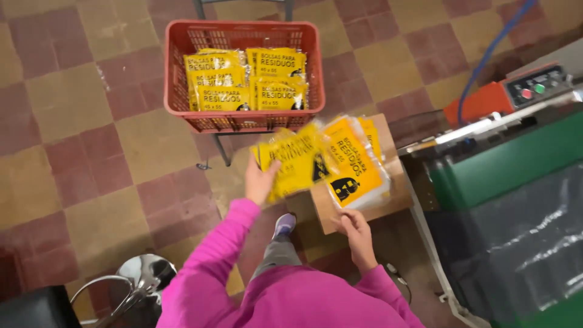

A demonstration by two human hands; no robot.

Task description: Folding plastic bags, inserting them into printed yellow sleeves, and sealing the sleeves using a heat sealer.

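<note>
Left hand [261, 181] of mine grips a blurred yellow bag pack [297, 161], long axis toward the red crate [182, 79]; right hand [358, 234] pinches the cardboard board [331, 212].

Yellow packet [297, 161] motion-blurred

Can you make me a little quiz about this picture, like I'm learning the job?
1. True or false: the red plastic crate on the floor holds flat yellow plastic packets.
2. Which hand holds a yellow packet up in the air? A) left hand B) right hand
3. What do the other yellow packets near the right hand lie on?

Key
1. True: they lie in two neat stacks inside it.
2. A. The right hand rests at the edge of the brown cardboard box.
3. On that cardboard box, beside the green machine.
</note>
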